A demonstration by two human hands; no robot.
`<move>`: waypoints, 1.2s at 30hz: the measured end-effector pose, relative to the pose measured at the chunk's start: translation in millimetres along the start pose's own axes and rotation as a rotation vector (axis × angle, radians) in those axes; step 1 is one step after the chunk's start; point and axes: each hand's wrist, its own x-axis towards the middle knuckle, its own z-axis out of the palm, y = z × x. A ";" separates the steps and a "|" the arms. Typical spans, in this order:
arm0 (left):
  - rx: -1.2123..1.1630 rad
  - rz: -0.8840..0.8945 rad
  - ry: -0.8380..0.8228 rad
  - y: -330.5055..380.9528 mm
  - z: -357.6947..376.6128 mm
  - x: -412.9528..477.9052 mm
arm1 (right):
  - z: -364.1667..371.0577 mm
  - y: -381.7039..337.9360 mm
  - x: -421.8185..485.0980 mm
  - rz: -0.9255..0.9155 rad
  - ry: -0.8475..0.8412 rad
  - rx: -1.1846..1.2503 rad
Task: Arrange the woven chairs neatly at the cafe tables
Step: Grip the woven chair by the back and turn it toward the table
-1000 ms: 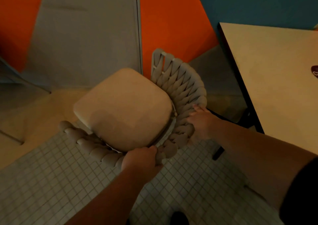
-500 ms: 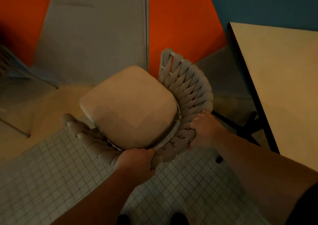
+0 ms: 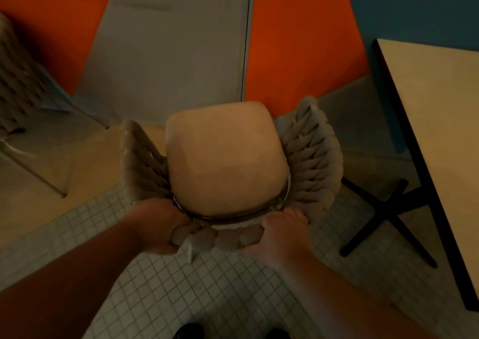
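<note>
Both hands, left hand (image 3: pixel 158 224) and right hand (image 3: pixel 282 231), grip woven chair (image 3: pixel 223 162); apparently unlabelled.

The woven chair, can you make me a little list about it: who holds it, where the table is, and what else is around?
chair: woven chair with a tan seat cushion, seen from above
left hand: gripping the woven back rim, left part
right hand: gripping the same rim, right part
table: to the right of the chair, not touching it
table base: black crossed legs on the floor
floor: small square tiles
second woven chair: far left, only partly in view
</note>
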 end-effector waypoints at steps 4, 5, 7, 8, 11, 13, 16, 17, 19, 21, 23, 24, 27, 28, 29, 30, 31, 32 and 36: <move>0.130 0.053 0.030 -39.6 -6.0 -5.9 | 3.7 -33.6 1.9 -0.009 -0.015 0.066; 0.144 0.071 0.072 -49.6 -7.5 -8.7 | 4.9 -42.6 3.8 -0.023 -0.022 0.078; 0.157 0.124 0.195 -65.1 -11.3 -13.8 | 9.4 -59.1 6.9 -0.051 -0.042 0.103; 0.170 0.144 0.240 -69.3 -12.3 -16.3 | 11.9 -65.3 7.9 -0.060 -0.060 0.114; 0.193 0.035 0.066 -76.4 -14.8 -19.9 | 14.2 -71.6 8.4 -0.079 -0.068 0.131; 0.231 -0.103 -0.085 -74.5 -10.2 -19.0 | 12.6 -65.2 6.8 -0.105 -0.067 0.154; 0.159 -0.334 -0.053 -58.6 -2.0 -22.8 | 6.1 -50.8 4.7 -0.143 -0.079 0.230; 0.076 -0.440 -0.038 -53.1 1.4 -25.4 | 3.8 -45.2 4.5 -0.135 -0.073 0.307; -0.217 -0.653 0.037 -45.8 10.9 -32.5 | -5.5 -31.7 6.3 -0.045 -0.059 0.539; -0.595 -0.766 0.207 -42.7 20.8 -39.6 | -16.0 -12.7 12.5 0.056 0.001 0.672; -0.893 -0.752 0.422 -42.4 27.7 -43.2 | -27.2 10.8 25.3 0.135 0.079 0.733; -1.018 -0.759 0.530 -42.2 30.4 -43.2 | -33.3 22.8 33.1 0.166 0.114 0.760; -1.413 -0.966 0.762 -34.9 27.8 -35.5 | -49.2 53.0 54.2 0.259 0.216 0.818; -1.521 -1.084 0.794 -34.5 27.2 -29.9 | -53.0 59.9 59.7 0.297 0.238 0.839; -1.609 -1.204 0.797 -35.7 25.7 -24.2 | -56.1 65.3 64.7 0.348 0.259 0.858; -1.691 -1.315 0.767 -37.1 24.7 -18.7 | -58.6 70.1 68.1 0.399 0.287 0.874; -1.765 -1.407 0.701 -37.5 24.8 -12.9 | -60.0 74.6 70.8 0.452 0.327 0.867; -1.824 -1.469 0.606 -35.3 24.5 -7.1 | -60.4 78.3 72.3 0.515 0.371 0.810; -2.096 -1.293 0.388 -19.1 27.2 15.3 | -45.0 90.5 70.4 0.918 0.299 0.780</move>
